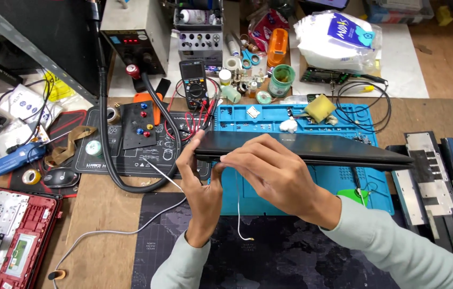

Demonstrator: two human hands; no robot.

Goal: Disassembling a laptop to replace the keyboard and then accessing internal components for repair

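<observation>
While you are looking down at the bench, you are holding a thin black laptop panel (312, 150) edge-on above the blue work mat (269, 187), its long side running from your hands out to the right. Your left hand (201, 184) is gripping the panel's left end, with the thumb pressing up at its corner and the fingers curling underneath. Your right hand (269, 168) is closing over the near edge just beside the left one, fingertips pinching the edge. A thin white wire (240, 214) is hanging down from between your hands and ending over the dark map-printed mat (269, 257). Behind the panel, a yellow sponge (320, 108) is lying on the blue mat, and a black multimeter (194, 85) is sitting further back. To your far left, a red laptop shell (20, 235) is lying open on the wooden table (103, 208).
</observation>
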